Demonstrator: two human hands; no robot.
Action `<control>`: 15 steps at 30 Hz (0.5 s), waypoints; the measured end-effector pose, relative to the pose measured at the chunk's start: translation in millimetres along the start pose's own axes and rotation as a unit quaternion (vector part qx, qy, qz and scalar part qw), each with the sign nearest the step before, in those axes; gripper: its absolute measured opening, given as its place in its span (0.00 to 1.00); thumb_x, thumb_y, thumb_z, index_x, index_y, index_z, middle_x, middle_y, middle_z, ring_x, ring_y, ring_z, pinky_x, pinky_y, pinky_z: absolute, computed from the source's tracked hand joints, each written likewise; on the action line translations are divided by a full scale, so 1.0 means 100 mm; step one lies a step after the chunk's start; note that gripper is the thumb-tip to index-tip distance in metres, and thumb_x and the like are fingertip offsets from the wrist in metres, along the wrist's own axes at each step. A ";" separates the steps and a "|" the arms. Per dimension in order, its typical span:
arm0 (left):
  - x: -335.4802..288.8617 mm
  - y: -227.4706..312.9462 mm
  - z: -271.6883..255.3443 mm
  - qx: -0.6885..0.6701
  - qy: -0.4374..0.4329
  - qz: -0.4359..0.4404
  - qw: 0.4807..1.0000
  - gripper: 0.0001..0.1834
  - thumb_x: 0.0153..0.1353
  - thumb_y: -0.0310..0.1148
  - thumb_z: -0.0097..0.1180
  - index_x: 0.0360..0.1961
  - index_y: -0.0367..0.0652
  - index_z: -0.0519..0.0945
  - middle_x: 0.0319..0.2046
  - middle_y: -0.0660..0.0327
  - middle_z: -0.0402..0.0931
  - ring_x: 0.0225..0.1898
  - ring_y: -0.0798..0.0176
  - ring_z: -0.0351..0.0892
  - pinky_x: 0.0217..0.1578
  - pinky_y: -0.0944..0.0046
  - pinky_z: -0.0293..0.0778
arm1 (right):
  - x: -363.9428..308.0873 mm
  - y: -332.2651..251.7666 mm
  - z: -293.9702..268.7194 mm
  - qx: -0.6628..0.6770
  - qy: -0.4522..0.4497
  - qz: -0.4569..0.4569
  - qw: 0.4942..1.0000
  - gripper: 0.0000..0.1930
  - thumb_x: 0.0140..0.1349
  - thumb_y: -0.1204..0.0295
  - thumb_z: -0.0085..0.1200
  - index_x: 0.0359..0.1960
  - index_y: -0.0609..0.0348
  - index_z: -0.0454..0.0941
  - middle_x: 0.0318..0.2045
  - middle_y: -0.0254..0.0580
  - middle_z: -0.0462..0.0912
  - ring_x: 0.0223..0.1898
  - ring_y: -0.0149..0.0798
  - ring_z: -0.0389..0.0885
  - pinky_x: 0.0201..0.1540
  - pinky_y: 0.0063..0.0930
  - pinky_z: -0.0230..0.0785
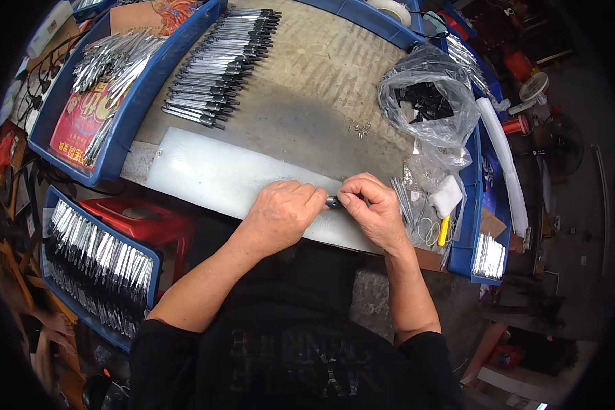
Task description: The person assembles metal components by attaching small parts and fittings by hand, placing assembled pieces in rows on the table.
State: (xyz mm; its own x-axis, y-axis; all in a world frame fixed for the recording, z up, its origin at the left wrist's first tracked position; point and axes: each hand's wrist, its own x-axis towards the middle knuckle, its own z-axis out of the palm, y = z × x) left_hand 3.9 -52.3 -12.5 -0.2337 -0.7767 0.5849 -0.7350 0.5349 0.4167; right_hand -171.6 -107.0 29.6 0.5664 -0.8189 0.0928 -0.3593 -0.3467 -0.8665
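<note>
Over the front edge of a long white board (pixel 212 167), my left hand (pixel 285 213) and my right hand (pixel 374 210) are close together with fingers pinched. Between them shows the short black end of a pen (pixel 332 201), held from both sides. My fingers cover the rest of it. Beyond the board, a slanting row of pens (pixel 215 74) with silver barrels and black ends lies on the worktable (pixel 321 82). A little heap of tiny metal parts (pixel 362 128) sits farther back, ahead of my right hand.
At right, a clear plastic bag (pixel 458 102) holds black parts. Nearby lie a white pad (pixel 445 197), a yellow-handled tool (pixel 443 231) and thin rods (pixel 404 201). Blue trays with slim silver pieces stand left (pixel 147 102) and right (pixel 463 254). A pen-filled tray (pixel 156 273) sits lower left, beside a red stool (pixel 133 217).
</note>
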 end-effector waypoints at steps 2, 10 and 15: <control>0.00 0.00 0.00 0.003 -0.009 -0.006 1.000 0.08 0.51 0.31 0.56 0.22 0.41 0.70 0.17 0.62 0.67 0.22 0.61 0.72 0.25 0.61 0.70 | -0.01 0.03 0.03 -0.012 0.011 -0.024 1.000 0.04 0.55 0.77 0.55 0.28 0.66 0.76 0.26 0.36 0.76 0.31 0.29 0.72 0.34 0.21 0.64; 0.00 -0.02 0.02 -0.008 0.015 0.005 1.000 0.08 0.50 0.32 0.59 0.26 0.40 0.73 0.16 0.62 0.66 0.19 0.61 0.71 0.21 0.62 0.68 | -0.02 0.09 0.05 -0.055 0.023 -0.068 0.996 0.03 0.53 0.78 0.57 0.26 0.65 0.77 0.26 0.40 0.78 0.31 0.34 0.74 0.34 0.25 0.67; 0.01 -0.01 0.01 -0.010 0.015 0.007 1.000 0.09 0.50 0.32 0.59 0.27 0.40 0.73 0.16 0.61 0.66 0.19 0.61 0.71 0.21 0.62 0.68 | -0.05 0.08 0.07 -0.056 0.040 -0.076 0.995 0.03 0.52 0.79 0.57 0.27 0.65 0.77 0.26 0.40 0.78 0.30 0.34 0.75 0.32 0.25 0.67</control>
State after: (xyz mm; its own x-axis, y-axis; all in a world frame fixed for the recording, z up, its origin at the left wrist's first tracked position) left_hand 4.1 -53.9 -13.5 -0.2236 -0.7590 0.6115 -0.7187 0.5522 0.4225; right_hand -172.0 -102.4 19.0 0.5617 -0.7853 0.2604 -0.3566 -0.5138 -0.7803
